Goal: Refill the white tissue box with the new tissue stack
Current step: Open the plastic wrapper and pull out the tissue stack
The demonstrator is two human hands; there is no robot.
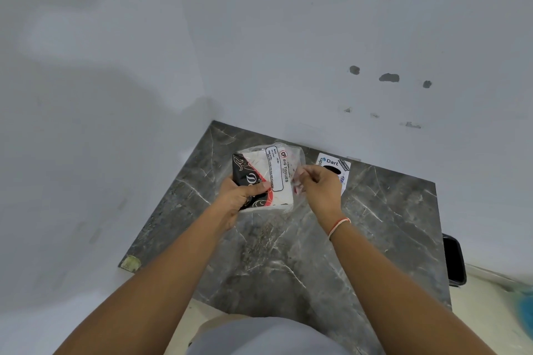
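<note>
A new tissue pack (271,174) in clear plastic wrap, printed black, red and white with a "BIG TISSUES" label, is held above the dark marble table (375,225). My left hand (240,196) grips its lower left end. At the pack's right end, my right hand (318,186) pinches the loose plastic wrap. The white tissue box (339,166), covered with stickers including "Dart", stands on the table just behind my right hand, partly hidden by it.
The table sits in a corner between two pale walls; the right wall (389,78) has several chipped patches. A black object (454,259) is beside the table's right edge. A blurred teal thing (523,311) lies at the far right.
</note>
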